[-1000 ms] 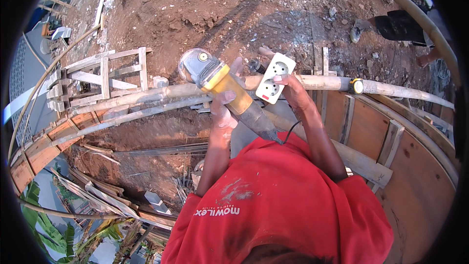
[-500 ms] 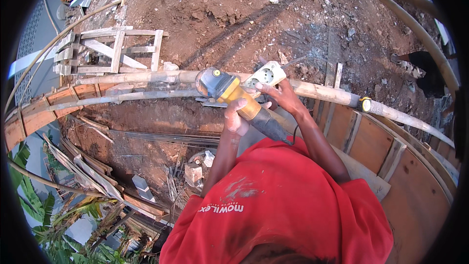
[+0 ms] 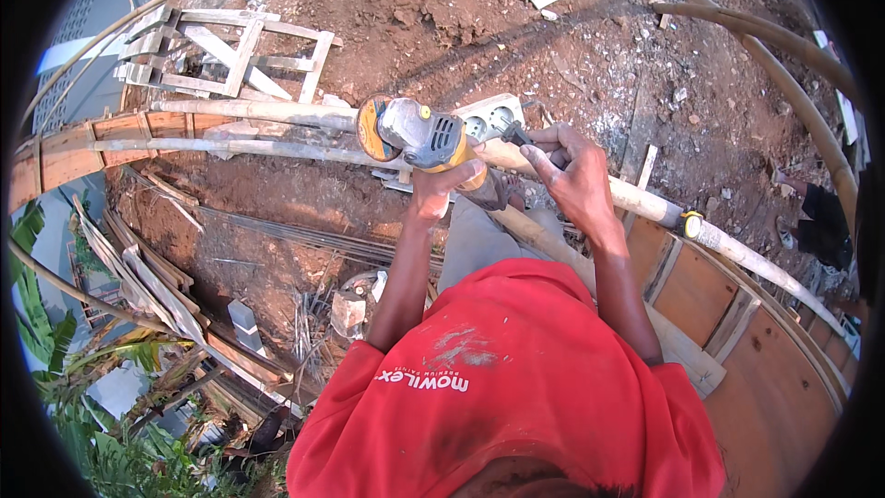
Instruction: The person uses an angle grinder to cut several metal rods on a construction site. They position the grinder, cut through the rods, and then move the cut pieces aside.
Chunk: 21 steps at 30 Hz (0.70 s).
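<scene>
My left hand [image 3: 437, 192] is wrapped round the yellow body of an angle grinder [image 3: 433, 136], whose disc and guard point away to the left. Just beyond the grinder is a white power strip [image 3: 499, 112] with round sockets; what supports it is hidden behind the grinder and my fingers. Between the fingertips of my right hand [image 3: 579, 175] is a dark plug [image 3: 514, 134], close to the near side of the strip. I cannot tell whether the plug touches a socket.
Bamboo poles [image 3: 267, 112] cross in front of me, with wooden formwork panels [image 3: 705, 290] to the right. A wooden frame [image 3: 241, 57] lies on the soil beyond. Planks and thin rods [image 3: 304, 232] lie lower left. Another person's leg [image 3: 816, 221] shows at far right.
My right hand has come off the power strip, moved nearer and now pinches the dark plug. The grinder has turned so its disc shows, and my view has shifted slightly.
</scene>
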### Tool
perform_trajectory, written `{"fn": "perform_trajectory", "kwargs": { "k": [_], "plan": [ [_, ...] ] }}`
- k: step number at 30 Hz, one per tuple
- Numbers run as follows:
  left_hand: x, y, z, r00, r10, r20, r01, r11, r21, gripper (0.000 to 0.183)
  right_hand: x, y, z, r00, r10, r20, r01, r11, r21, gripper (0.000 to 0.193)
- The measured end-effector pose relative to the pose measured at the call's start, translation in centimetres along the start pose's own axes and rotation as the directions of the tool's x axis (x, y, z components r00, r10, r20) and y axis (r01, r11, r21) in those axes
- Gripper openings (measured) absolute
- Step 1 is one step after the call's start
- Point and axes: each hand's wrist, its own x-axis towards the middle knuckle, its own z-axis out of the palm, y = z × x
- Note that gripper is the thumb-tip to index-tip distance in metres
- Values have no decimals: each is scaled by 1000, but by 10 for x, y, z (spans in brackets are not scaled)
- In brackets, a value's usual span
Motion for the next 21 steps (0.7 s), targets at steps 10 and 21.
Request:
{"fn": "perform_trajectory", "kwargs": {
  "k": [10,21],
  "plan": [
    [-12,-5,5,993,42,112,-62,981,186,41,22,22,24,923,-384,-5,369,891,-263,18],
    [-2,5,6,991,-83,104,86,996,-18,46,27,24,29,913,-408,-2,395,886,-242,16]
  ]
}}
